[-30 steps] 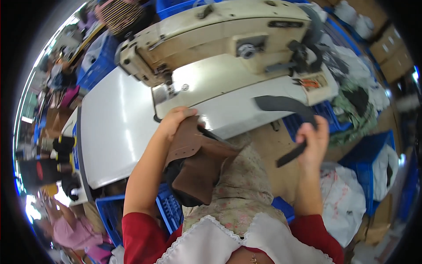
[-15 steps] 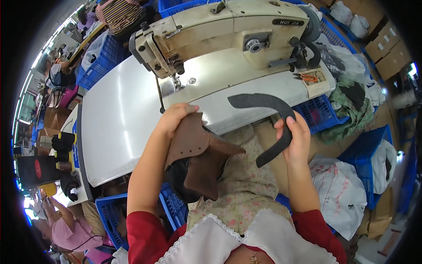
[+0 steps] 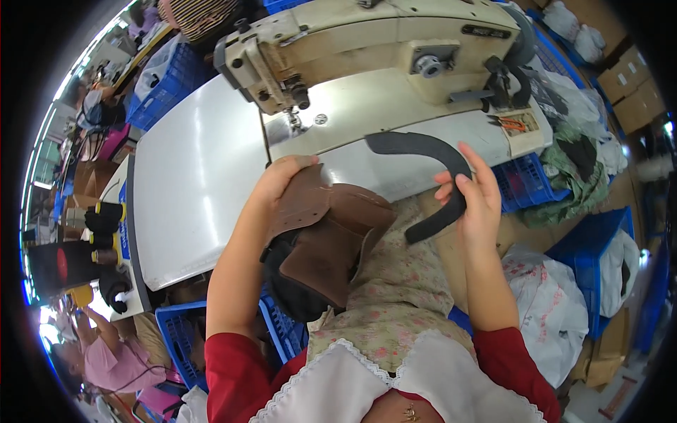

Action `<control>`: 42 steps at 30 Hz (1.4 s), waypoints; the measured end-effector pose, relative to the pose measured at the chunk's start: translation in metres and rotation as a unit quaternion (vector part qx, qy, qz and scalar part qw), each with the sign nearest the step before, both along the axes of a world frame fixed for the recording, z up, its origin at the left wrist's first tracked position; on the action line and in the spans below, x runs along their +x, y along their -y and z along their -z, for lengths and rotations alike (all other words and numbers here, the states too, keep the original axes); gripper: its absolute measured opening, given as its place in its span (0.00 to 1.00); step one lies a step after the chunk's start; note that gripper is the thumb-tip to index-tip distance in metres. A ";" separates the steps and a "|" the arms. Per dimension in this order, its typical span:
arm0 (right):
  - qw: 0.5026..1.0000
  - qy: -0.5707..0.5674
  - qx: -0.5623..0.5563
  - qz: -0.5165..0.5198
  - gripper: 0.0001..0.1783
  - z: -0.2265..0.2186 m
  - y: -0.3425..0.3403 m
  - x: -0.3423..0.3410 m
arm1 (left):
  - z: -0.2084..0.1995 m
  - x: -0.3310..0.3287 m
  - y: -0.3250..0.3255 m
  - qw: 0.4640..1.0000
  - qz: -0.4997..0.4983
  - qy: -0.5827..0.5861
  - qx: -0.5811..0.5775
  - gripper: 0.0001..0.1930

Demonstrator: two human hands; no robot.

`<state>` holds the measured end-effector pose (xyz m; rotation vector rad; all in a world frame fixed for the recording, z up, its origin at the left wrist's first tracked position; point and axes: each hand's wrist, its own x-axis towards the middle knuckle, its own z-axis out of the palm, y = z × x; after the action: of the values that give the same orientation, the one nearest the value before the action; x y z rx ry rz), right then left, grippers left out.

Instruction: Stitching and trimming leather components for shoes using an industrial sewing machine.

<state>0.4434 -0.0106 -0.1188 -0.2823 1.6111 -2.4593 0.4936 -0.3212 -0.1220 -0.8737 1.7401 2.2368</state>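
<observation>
My left hand (image 3: pixel 288 178) is closed on the upper edge of a brown leather shoe upper (image 3: pixel 328 257), which hangs over my lap with its black lining showing at the lower left. Between the fingers and thumb of my right hand (image 3: pixel 474 190) is a curved, dark grey strip (image 3: pixel 416 144), shaped like a hook. Its wide end reaches left in front of the sewing machine, while the other end points down toward the shoe upper. The two pieces are apart.
A cream sewing machine (image 3: pixel 374 56) stands on a white table (image 3: pixel 190 190) ahead. Orange-handled snips (image 3: pixel 511 123) lie at its right end. Blue crates (image 3: pixel 525 185) and a white plastic bag (image 3: pixel 543 310) are at the right. Thread cones (image 3: pixel 106 218) stand at the left; a person in pink (image 3: pixel 120 359) sits beyond.
The shoe upper has turned, so more of its inside shows. My right fingers have spread somewhat around the strip, which has shifted slightly up. The view has moved a little.
</observation>
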 end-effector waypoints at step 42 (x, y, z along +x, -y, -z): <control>0.987 -0.077 0.140 -0.026 0.18 -0.038 0.080 -0.002 | -0.017 -0.010 0.086 0.988 0.075 0.120 -0.060 0.21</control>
<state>0.4416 -0.0902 -0.0809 -0.4723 1.9577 -2.1817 0.4831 -0.4075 -0.1050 -0.9575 1.7759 1.8640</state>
